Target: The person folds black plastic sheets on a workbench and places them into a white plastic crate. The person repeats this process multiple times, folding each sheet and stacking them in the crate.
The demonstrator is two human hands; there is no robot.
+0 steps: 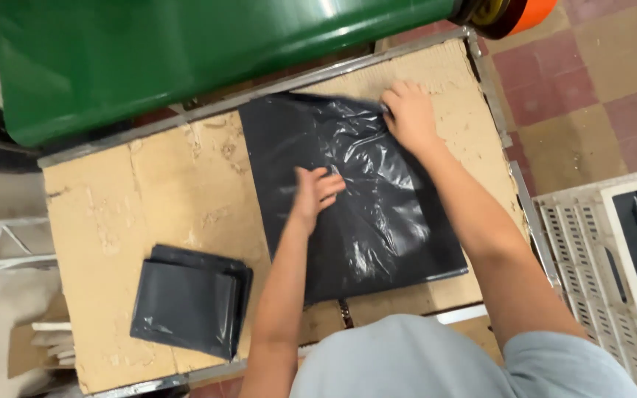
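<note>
A large black plastic bag (355,199), glossy and wrinkled, lies spread flat on the cardboard-covered counter (171,184), toward its right half. The person leans over it with both bare arms stretched out. The left hand (315,191) rests near the middle of the bag, fingers curled loosely against the plastic, pressing on it rather than gripping anything I can make out. The right hand (408,114) sits at the bag's far right corner, fingers bent down onto the edge of the plastic; whether it pinches the film or only presses it flat, I cannot tell.

Near the left front of the counter, well apart from both hands, lies a stack of folded black plastic bags (192,298). Beyond the far edge of the counter stands a big green plastic bin (186,51). To the right, over the red-and-tan tiled floor (591,81), is a white perforated plastic crate (591,258) with more black plastic inside.
</note>
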